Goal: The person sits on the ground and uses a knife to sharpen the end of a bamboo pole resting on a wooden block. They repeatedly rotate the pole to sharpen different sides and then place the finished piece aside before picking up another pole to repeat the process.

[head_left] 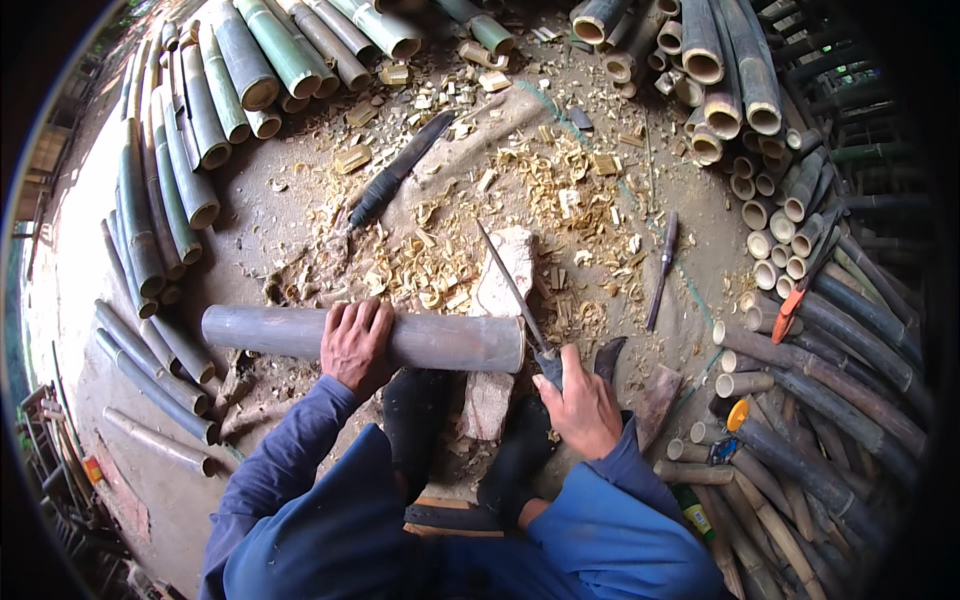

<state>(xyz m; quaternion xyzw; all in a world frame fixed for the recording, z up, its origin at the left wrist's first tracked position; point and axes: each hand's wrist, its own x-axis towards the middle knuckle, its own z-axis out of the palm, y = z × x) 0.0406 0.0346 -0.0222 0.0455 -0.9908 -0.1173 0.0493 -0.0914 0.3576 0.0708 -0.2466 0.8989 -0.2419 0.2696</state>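
Holding bamboo tube point(455, 343) with left hand point(356, 345) curled over it at 8 o'clock; clasping slim tool point(514, 290) in right hand point(582, 405), pointing it toward 11 o'clock.

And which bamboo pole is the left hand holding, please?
The thick grey pole lying crosswise in the middle; the left hand holds it, while the other poles lie farther out.

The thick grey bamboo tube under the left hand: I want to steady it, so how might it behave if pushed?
The thick grey bamboo tube would probably roll, being round and smooth. It looks stiff, crossing the pale stone-like block without visible sag. It may be light for its size if hollow like the open-ended bamboo lengths at upper right.
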